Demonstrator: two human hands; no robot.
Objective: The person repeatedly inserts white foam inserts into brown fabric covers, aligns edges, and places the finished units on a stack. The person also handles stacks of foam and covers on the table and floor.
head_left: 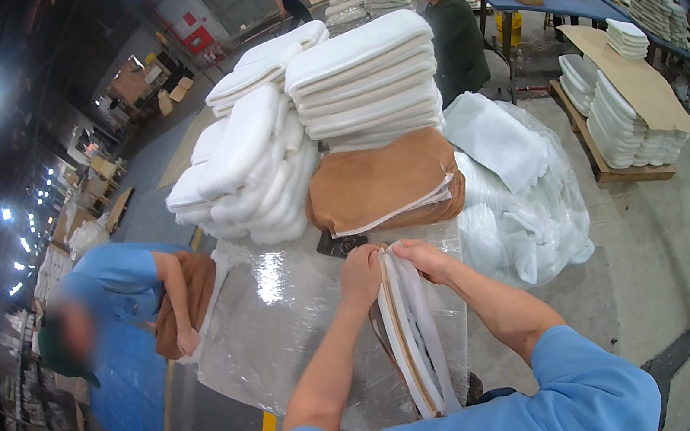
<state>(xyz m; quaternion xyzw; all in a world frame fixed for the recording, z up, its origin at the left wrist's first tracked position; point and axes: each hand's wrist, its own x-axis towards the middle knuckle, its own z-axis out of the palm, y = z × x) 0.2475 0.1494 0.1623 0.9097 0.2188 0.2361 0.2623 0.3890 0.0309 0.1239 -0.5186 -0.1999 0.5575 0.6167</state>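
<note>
My left hand and my right hand are closed side by side on the upper end of a fabric cover. It hangs toward my body in long white folds, with a tan strip along its length that looks like a zipper and a little brown cloth at its left. My fingertips are partly hidden. Just beyond my hands, a stack of brown fabric covers with white edges lies on the plastic-covered table. A small dark object sits at the stack's near left corner.
Folded white padding is piled high behind the brown stack. Plastic-wrapped white material bulges at the right. A co-worker at the left holds brown cloth; another person stands behind the piles. A loaded pallet is further right.
</note>
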